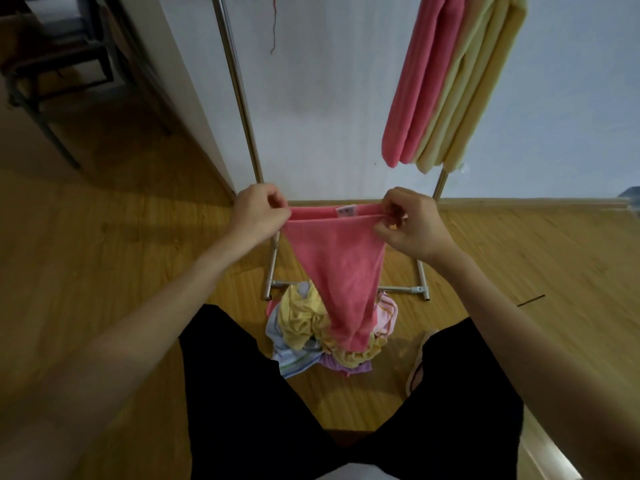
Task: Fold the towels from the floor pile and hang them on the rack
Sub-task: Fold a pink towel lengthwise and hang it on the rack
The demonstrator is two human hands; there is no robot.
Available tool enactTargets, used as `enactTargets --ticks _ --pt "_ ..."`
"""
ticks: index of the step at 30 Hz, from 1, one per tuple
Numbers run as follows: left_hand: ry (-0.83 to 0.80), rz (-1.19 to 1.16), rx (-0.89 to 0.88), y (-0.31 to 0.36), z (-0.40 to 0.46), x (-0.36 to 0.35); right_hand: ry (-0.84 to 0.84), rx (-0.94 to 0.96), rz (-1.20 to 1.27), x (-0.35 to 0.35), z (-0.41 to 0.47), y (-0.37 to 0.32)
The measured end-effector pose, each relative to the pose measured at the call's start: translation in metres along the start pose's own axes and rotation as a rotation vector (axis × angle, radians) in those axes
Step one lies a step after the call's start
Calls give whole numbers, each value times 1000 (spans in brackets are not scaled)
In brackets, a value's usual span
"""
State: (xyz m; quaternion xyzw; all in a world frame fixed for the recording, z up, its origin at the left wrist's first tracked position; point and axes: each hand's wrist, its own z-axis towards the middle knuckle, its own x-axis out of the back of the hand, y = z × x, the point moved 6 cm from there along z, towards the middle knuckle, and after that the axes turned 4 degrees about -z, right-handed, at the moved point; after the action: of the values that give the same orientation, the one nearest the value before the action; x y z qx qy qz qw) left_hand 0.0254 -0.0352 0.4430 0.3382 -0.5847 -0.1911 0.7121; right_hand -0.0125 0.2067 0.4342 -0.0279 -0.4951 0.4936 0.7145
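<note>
Nearest: person's black-clad legs [242, 393], w/ the floor pile [311, 334] of crumpled yellow, blue-striped and lilac towels between them and the rack base [401, 289].

Above the pile, the pink towel [337, 268] is held up in the air, doubled over at the top edge, label showing, lower end tapering down and touching or nearly touching the pile. Left hand [258, 211] pinches the left corner, fingers curled tight on the cloth; right hand [408, 223] pinches the right corner, fingers and thumb clamped on both layers.

Risks, as I judge them:
- Layers look unevenly matched at the right corner; if a thumb slips, one layer drops and the fold is lost.
- Trailing end may snag pile towels and drag one up.
- Sandalled foot [420, 358] sits just beside the pile; a step fwd could tread on cloth.

Farther: rack upright [239, 95], then hung towels [450, 81], pink and yellow, packed close together at the right. Adding another there could nudge a neighbour off.
</note>
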Motion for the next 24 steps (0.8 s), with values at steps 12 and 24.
enactTargets --ticks 12,24 --pt "18 77 -272 99 14 41 60 -64 41 74 51 1" --pt "136 117 -394 141 24 80 251 -58 162 109 87 -15"
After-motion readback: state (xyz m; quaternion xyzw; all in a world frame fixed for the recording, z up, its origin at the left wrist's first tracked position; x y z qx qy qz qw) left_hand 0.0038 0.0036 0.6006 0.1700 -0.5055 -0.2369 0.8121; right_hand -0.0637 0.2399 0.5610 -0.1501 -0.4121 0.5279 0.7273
